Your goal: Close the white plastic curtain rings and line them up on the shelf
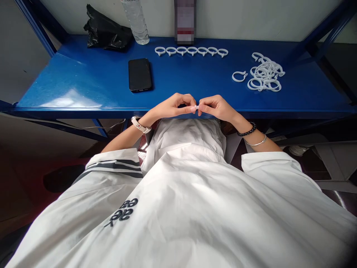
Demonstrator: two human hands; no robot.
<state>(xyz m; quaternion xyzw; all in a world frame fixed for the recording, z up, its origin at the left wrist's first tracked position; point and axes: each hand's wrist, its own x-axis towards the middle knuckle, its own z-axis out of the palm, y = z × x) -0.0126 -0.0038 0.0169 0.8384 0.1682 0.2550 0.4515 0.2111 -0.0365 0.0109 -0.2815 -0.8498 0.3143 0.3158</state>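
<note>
My left hand and my right hand meet at the front edge of the blue table, thumbs and fingers pinched. Between the fingertips shows a small bit of a white plastic ring; the rest of it is hidden by my fingers. Beyond my hands, several closed white curtain rings lie in a straight row, their small tabs pointing towards me. To the right is a heap of white rings, tangled together. One open ring lies apart, just left of the heap, with a gap at its right side.
A black phone lies on the blue table left of my hands. At the back stand a clear plastic bottle and a blurred-out upright box, with a crumpled black plastic bag beside the bottle. Blue metal posts rise at both sides.
</note>
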